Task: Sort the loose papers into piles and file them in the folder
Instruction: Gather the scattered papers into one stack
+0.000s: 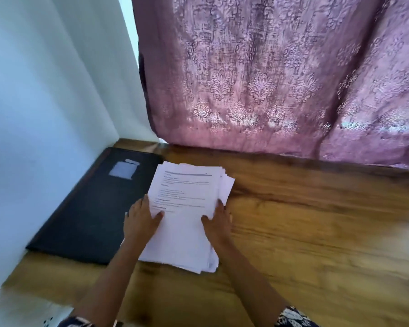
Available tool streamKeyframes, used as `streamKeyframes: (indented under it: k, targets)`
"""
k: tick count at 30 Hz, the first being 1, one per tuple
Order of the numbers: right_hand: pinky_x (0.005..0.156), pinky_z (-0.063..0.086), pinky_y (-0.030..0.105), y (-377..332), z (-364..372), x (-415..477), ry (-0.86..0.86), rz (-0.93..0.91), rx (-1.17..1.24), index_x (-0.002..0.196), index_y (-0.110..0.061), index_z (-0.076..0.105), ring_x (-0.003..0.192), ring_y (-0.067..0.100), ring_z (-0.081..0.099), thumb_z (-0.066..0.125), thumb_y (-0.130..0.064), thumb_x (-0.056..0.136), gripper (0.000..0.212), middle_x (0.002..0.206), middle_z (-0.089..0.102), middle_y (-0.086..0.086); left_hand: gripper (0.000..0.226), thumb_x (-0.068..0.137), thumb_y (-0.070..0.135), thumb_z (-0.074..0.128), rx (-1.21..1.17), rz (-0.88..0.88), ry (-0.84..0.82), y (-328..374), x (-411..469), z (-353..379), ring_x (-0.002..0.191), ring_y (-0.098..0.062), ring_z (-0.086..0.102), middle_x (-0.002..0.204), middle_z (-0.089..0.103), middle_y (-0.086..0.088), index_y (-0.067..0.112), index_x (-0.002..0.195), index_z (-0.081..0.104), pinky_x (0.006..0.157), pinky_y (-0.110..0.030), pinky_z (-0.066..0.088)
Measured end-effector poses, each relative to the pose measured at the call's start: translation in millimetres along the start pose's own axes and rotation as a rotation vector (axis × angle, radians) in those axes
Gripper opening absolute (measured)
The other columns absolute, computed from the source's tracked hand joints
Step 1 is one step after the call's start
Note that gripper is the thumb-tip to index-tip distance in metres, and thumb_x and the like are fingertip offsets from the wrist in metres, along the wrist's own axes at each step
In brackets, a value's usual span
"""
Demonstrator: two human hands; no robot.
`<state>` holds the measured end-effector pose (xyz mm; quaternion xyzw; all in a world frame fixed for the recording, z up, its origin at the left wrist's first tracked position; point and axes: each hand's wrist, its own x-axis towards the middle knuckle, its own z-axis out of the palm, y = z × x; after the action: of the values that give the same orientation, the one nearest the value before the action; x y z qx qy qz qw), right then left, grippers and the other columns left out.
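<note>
Head: hands [141,220] at papers' [184,234] side edges.

A wooden table [316,232] carries a black folder [87,208] beside a paper stack [184,232].

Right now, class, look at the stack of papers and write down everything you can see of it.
The stack of papers is a thick, loose pile of white sheets, edges uneven and fanned at the far right corner. The top sheet carries printed lines too blurred to read. It lies flat on the wooden table, beside the dark folder. The left hand rests on its left edge, the right hand on its right.
</note>
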<state>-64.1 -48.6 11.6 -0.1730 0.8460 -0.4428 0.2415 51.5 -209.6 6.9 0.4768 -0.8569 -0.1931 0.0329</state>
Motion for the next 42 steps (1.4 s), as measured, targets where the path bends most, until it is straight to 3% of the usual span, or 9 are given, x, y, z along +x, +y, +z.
streamKeyframes:
  k: [4,10,13,16,23,30,34,39,42]
  targets:
    - [0.118,0.017,0.041,6,5,-2,0.146,0.099,-0.004,0.152,-0.016,0.013,0.144,0.029,0.014,0.054,-0.029,0.095,0.072,0.157,0.018,0.006,0.080,0.093,0.056,0.045,-0.077,0.040,0.040,-27,6,10,0.145,-0.030,0.023,0.158,0.024,-0.010,0.013,0.153,0.013,0.118,-0.044,0.020]
    - [0.108,0.039,0.043,8,10,2,0.146,0.180,0.268,0.148,-0.015,0.025,0.133,0.028,0.041,0.059,-0.020,0.092,0.065,0.149,0.038,0.005,0.077,0.096,0.052,0.043,0.008,0.186,0.045,-30,-4,20,0.147,-0.028,0.017,0.159,0.021,-0.010,0.010,0.153,0.013,0.119,-0.040,0.015]
    - [0.094,0.047,0.040,8,4,3,0.179,0.215,0.381,0.141,-0.015,0.037,0.116,0.027,0.053,0.057,-0.012,0.091,0.054,0.137,0.051,0.006,0.077,0.096,0.048,0.046,-0.015,0.202,0.054,-23,-5,21,0.146,-0.028,0.021,0.158,0.023,-0.011,0.008,0.153,0.013,0.118,-0.038,0.019]
    - [0.083,0.045,0.037,8,-4,6,0.208,0.298,0.471,0.135,-0.015,0.040,0.105,0.026,0.053,0.053,-0.011,0.093,0.044,0.127,0.054,0.008,0.077,0.097,0.048,0.044,0.011,0.260,0.003,-14,-7,27,0.145,-0.027,0.021,0.159,0.022,-0.009,0.008,0.153,0.010,0.117,-0.036,0.019]
    - [0.083,0.043,0.034,4,2,5,0.188,0.266,0.462,0.137,-0.017,0.040,0.107,0.023,0.051,0.052,-0.010,0.095,0.044,0.129,0.053,0.005,0.082,0.096,0.051,0.044,-0.063,0.165,-0.048,-2,-5,37,0.148,-0.029,0.009,0.161,0.003,-0.014,0.016,0.154,-0.001,0.119,-0.038,0.011]
    - [0.095,0.047,0.044,8,-9,7,0.140,0.322,0.509,0.133,-0.019,0.042,0.113,0.030,0.054,0.052,-0.010,0.094,0.041,0.128,0.054,0.006,0.075,0.094,0.045,0.050,0.020,0.148,-0.046,7,2,26,0.141,-0.034,0.027,0.155,0.026,-0.014,0.016,0.152,0.012,0.111,-0.047,0.031]
    - [0.085,0.045,0.039,14,-27,12,0.154,0.320,0.486,0.133,-0.013,0.043,0.111,0.031,0.054,0.053,-0.011,0.094,0.040,0.125,0.054,0.009,0.066,0.095,0.043,0.050,-0.042,0.211,-0.081,15,-4,20,0.137,-0.029,0.035,0.151,0.035,-0.007,0.017,0.150,0.023,0.107,-0.044,0.037]
    - [0.074,0.040,0.034,48,-79,5,0.347,0.333,0.452,0.133,-0.007,0.040,0.096,0.027,0.052,0.055,-0.007,0.092,0.044,0.122,0.053,0.014,0.064,0.095,0.052,0.047,-0.095,0.482,-0.187,34,-31,40,0.125,-0.022,0.050,0.142,0.050,-0.002,0.023,0.148,0.029,0.100,-0.037,0.044]
    - [0.074,0.036,0.029,70,-120,-2,0.431,0.333,0.416,0.136,-0.003,0.038,0.095,0.024,0.046,0.053,-0.005,0.093,0.046,0.119,0.050,0.014,0.069,0.095,0.057,0.040,-0.110,0.410,-0.200,51,-30,49,0.135,-0.027,0.040,0.151,0.039,-0.003,0.020,0.151,0.022,0.112,-0.047,0.031]
